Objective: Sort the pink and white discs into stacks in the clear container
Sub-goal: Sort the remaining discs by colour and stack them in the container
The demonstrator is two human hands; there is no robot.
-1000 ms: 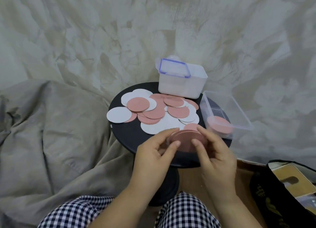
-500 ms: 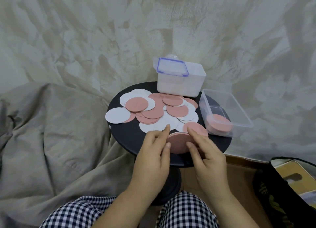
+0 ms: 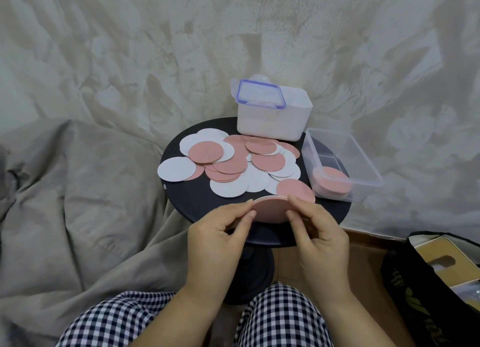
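Note:
A small stack of pink discs [image 3: 270, 210] stands tilted on edge over the near side of the round black table [image 3: 181, 198]. My left hand [image 3: 220, 229] pinches its left rim and my right hand [image 3: 319, 232] pinches its right rim. Behind it lies a loose pile of pink and white discs [image 3: 233, 164], with one pink disc [image 3: 294, 189] lying apart near the right. The clear container [image 3: 363, 164] sits at the table's right edge and holds a stack of pink discs [image 3: 333, 181] in its near end.
A white lidded box [image 3: 272, 123] with a blue-rimmed lid stands at the back of the table. Crumpled grey fabric [image 3: 78, 190] lies to the left. A black bag [image 3: 436, 281] with boxes in it sits low at the right. My checked trouser legs fill the bottom.
Both hands drew the pink stack toward me and tipped it up onto its edge. The single pink disc behind it now shows fully.

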